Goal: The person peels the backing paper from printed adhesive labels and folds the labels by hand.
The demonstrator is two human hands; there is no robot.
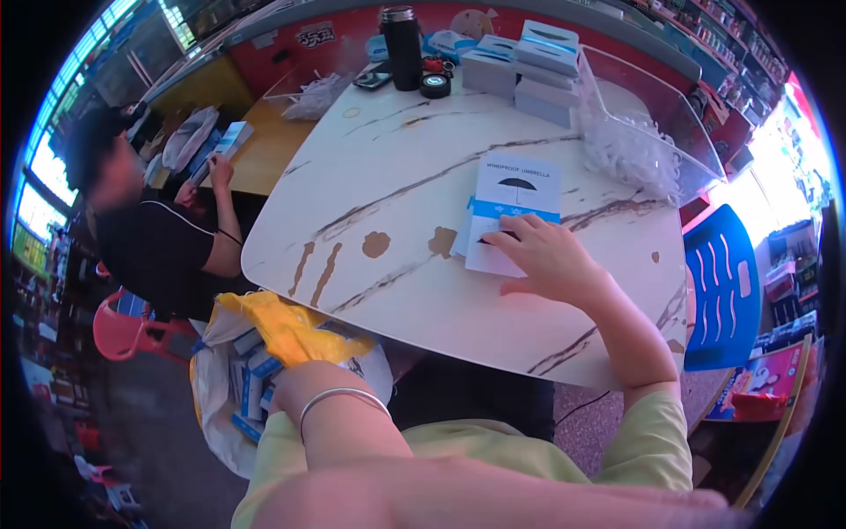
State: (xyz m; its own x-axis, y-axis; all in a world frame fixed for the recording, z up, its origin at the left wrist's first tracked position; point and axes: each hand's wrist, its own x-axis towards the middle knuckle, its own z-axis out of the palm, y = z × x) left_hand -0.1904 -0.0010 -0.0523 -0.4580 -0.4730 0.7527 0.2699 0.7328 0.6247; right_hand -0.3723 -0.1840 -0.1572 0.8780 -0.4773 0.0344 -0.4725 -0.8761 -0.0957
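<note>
A white card-like piece headed "WINDPROOF UMBRELLA" [518, 189] lay on the marble-patterned table [388, 189], right of the middle. Its long axis ran away from the wearer, from near the front edge toward the back, with the far end leaning slightly to the right. The heading was at that far end and read upright from the wearer's side; the printed umbrella's canopy pointed away and its handle back toward the body. A blue band crossed the piece below the picture, and a blue-edged piece stuck out from beneath on the left.

The right hand [548, 254] rested over its lower part, palm down and partly open, fingers loosely spread on the print and the thumb apart near the bottom edge; whether it gripped or only pressed could not be told. The left hand [304, 379] was down at a yellow-and-white sack [286, 322] holding small blue-and-white boxes [249, 392]; its fingers were hidden, so its opening and any hold could not be told.

Toward the back stood a black flask [402, 48], stacked white boxes [546, 55] and a clear bin [656, 110] with whitish strips. Another person [163, 242] sat at left, handling a pale piece.
</note>
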